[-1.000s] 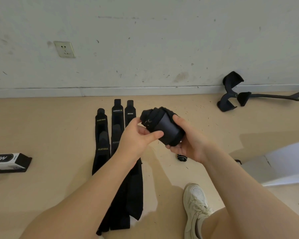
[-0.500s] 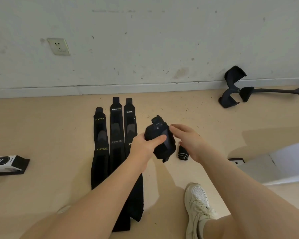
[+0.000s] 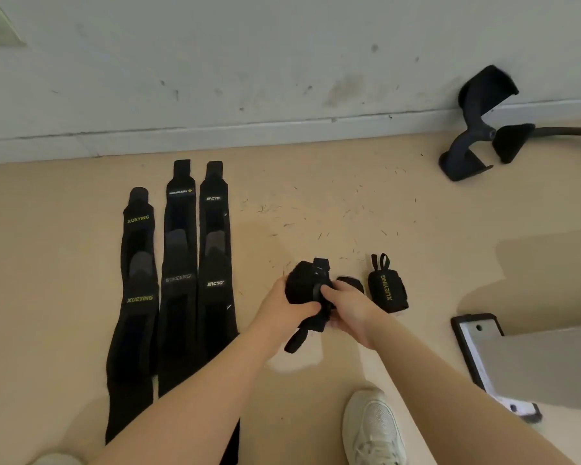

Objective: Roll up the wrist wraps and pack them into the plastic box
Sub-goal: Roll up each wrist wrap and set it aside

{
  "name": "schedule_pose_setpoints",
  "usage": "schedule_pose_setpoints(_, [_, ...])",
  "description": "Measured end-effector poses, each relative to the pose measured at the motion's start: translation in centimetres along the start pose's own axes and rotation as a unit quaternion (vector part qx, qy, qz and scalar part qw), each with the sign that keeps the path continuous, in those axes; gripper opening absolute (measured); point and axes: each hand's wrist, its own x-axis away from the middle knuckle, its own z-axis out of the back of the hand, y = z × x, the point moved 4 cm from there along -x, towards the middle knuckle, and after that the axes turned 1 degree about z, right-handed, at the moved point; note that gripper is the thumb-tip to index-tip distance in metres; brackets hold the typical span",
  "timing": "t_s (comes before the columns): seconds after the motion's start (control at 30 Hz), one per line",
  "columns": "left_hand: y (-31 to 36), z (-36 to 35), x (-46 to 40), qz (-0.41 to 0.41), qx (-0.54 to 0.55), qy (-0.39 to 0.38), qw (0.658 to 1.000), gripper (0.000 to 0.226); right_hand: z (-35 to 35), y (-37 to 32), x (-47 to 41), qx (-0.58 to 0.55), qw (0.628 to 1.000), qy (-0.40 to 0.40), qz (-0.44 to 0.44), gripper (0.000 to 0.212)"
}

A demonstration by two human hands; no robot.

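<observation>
Black wrist wraps (image 3: 178, 273) — yellow-green lettering; beige floor (image 3: 332, 203), white shoe (image 3: 373, 427).

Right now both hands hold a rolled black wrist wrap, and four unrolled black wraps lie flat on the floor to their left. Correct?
Not quite. The head view shows three unrolled black wraps, not four. The left hand and right hand do hold the rolled black wrist wrap.

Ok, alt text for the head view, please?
Both hands, left hand and right hand, grip a rolled black wrist wrap above the floor. Three flat wraps lie left; a rolled XUEYING wrap stands right.
</observation>
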Motion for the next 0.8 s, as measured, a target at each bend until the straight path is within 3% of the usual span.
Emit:
schedule_pose_setpoints(0.03, [-0.6,-0.2,-1.3,0.002,-0.027,0.016,0.999,0.061,0.4,0.8,-1.1,0.009,1.000,0.014,0.014,0.030])
schedule_pose_setpoints(0.1, [-1.8,-0.9,-4.0,0.000,-0.071,0.037,0.997,0.068,2.1,1.9,-3.3,0.129,0.982,0.096,0.096,0.032])
schedule_pose_setpoints(0.17, [-2.8,-1.4,-6.2,-0.010,-0.093,0.049,0.994,0.072,4.5,2.8,-5.0,0.292,0.914,0.226,0.168,0.037])
schedule_pose_setpoints(0.2, [-3.2,-1.7,-7.2,-0.012,-0.098,0.054,0.994,0.073,5.9,3.4,-5.6,0.342,0.882,0.280,0.165,0.042])
schedule_pose_setpoints(0.27, [-4.1,-2.3,-8.9,-0.007,-0.115,0.055,0.992,0.072,8.8,5.1,-6.7,0.363,0.861,0.339,0.109,0.055])
schedule_pose_setpoints(0.33, [-5.1,-3.1,-10.5,0.005,-0.130,0.052,0.990,0.071,11.4,6.6,-7.9,0.340,0.876,0.337,0.051,0.068])
schedule_pose_setpoints(0.4, [-5.9,-4.0,-11.6,0.021,-0.133,0.050,0.990,0.070,13.3,7.6,-8.9,0.254,0.915,0.312,0.039,0.075])
schedule_pose_setpoints(0.5, [-6.5,-5.1,-12.4,0.036,-0.093,0.055,0.994,0.067,14.3,8.0,-9.7,0.119,0.948,0.286,0.068,0.070])
schedule_pose_setpoints(0.57, [-6.5,-5.3,-12.5,0.038,-0.082,0.055,0.994,0.061,14.1,7.8,-9.7,0.119,0.949,0.283,0.075,0.065])
schedule_pose_setpoints(0.63, [-6.4,-5.1,-12.2,0.036,-0.096,0.020,0.995,0.058,13.7,7.6,-9.4,0.190,0.936,0.290,0.061,0.064])
schedule_pose_setpoints(0.7, [-6.2,-4.2,-11.5,0.028,-0.123,-0.016,0.992,0.060,12.8,7.0,-8.8,0.343,0.884,0.315,0.039,0.065])
schedule_pose_setpoints(0.77, [-6.4,-2.2,-10.6,0.023,-0.179,-0.016,0.983,0.065,10.7,5.8,-7.9,0.422,0.834,0.342,0.098,0.063])
schedule_pose_setpoints(0.8, [-6.7,-0.9,-10.2,0.020,-0.215,-0.008,0.976,0.065,9.1,5.2,-7.5,0.426,0.827,0.338,0.145,0.061])
